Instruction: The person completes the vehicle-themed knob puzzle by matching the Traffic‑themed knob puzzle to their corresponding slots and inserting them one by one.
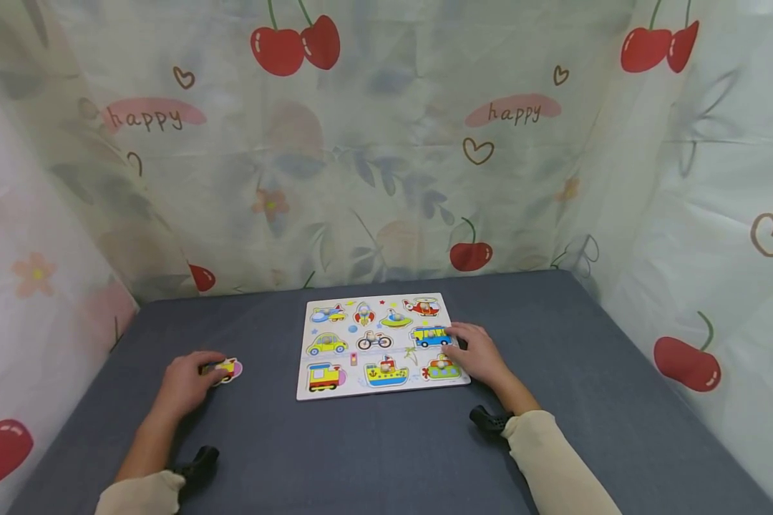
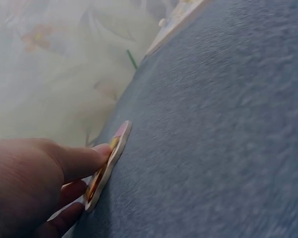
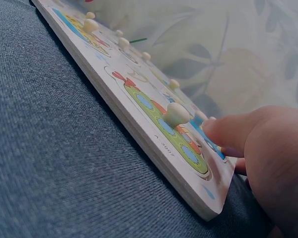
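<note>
My left hand pinches a flat wooden puzzle piece with a yellow, red and pink train picture, left of the board. In the left wrist view the thumb lies on the train piece's face, with fingertips at its edge, low over the cloth. The puzzle board lies at the middle of the table. At its right edge rests my right hand, fingertips overlapping the board beside the blue bus piece. A green submarine piece with a round knob sits near the right thumb.
The board carries several other vehicle pictures, among them a ship, a car and a train picture at its lower left. Dark grey cloth covers the table. A patterned curtain stands behind and at both sides.
</note>
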`<state>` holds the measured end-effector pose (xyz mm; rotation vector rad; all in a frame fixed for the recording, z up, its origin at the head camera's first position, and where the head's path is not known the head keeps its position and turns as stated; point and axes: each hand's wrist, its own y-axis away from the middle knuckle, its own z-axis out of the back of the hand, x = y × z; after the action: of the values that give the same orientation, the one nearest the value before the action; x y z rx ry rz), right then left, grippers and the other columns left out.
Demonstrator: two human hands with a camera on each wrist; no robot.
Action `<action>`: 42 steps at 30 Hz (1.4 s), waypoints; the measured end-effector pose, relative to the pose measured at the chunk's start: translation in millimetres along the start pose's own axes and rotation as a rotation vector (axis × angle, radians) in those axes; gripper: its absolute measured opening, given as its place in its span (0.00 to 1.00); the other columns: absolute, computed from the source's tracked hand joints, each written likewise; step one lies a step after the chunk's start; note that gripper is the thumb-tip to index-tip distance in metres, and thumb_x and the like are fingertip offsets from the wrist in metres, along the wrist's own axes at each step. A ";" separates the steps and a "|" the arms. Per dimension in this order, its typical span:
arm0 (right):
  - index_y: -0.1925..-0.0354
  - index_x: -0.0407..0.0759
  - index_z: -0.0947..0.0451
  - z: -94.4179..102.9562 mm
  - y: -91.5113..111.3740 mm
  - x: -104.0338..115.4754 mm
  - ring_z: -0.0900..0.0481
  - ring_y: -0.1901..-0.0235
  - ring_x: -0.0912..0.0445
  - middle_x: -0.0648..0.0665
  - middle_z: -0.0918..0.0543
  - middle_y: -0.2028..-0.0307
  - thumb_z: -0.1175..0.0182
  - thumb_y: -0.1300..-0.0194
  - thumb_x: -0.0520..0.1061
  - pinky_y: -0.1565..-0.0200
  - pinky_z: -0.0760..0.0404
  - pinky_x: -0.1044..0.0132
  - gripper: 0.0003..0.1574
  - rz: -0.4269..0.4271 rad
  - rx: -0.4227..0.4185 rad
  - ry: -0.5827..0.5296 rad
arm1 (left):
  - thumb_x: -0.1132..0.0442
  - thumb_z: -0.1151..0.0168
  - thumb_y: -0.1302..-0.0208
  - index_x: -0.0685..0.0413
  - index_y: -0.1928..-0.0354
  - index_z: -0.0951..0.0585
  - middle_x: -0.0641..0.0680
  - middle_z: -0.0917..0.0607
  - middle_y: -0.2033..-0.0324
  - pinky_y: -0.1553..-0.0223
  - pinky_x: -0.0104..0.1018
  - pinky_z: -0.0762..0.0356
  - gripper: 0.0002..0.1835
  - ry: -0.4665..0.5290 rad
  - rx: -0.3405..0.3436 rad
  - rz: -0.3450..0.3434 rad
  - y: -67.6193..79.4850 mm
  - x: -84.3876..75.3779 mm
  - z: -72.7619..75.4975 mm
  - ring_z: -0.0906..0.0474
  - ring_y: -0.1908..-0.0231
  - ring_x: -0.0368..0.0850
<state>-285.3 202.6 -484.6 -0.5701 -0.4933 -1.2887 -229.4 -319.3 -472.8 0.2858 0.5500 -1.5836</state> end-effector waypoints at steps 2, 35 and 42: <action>0.37 0.38 0.26 0.1 0.1 -0.2 0.42 0.32 0.40 0.37 0.31 0.34 0.37 0.35 0.49 0.36 0.43 0.40 0.31 0.000 -0.001 -0.001 | 0.62 0.33 0.39 0.65 0.50 0.18 0.70 0.20 0.51 0.50 0.64 0.34 0.18 -0.003 0.026 0.013 -0.2 1.7 1.4 0.27 0.51 0.69; 0.37 0.38 0.26 -0.6 -2.5 -1.8 0.43 0.32 0.39 0.36 0.31 0.34 0.37 0.34 0.50 0.36 0.43 0.39 0.31 0.004 0.000 0.012 | 0.61 0.32 0.39 0.65 0.57 0.16 0.67 0.19 0.50 0.50 0.61 0.33 0.14 0.060 -0.016 0.074 2.6 1.3 1.2 0.25 0.51 0.66; 0.37 0.39 0.26 -0.3 -1.6 -1.8 0.43 0.32 0.40 0.37 0.31 0.34 0.37 0.34 0.50 0.36 0.43 0.39 0.31 -0.003 0.009 0.014 | 0.64 0.33 0.40 0.67 0.59 0.17 0.70 0.21 0.49 0.46 0.63 0.36 0.12 0.034 -0.023 0.042 3.1 -1.8 -0.1 0.29 0.47 0.70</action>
<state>-287.2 203.4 -485.8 -0.5533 -0.4885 -1.2922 -226.2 -317.7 -472.5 0.3054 0.5842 -1.5328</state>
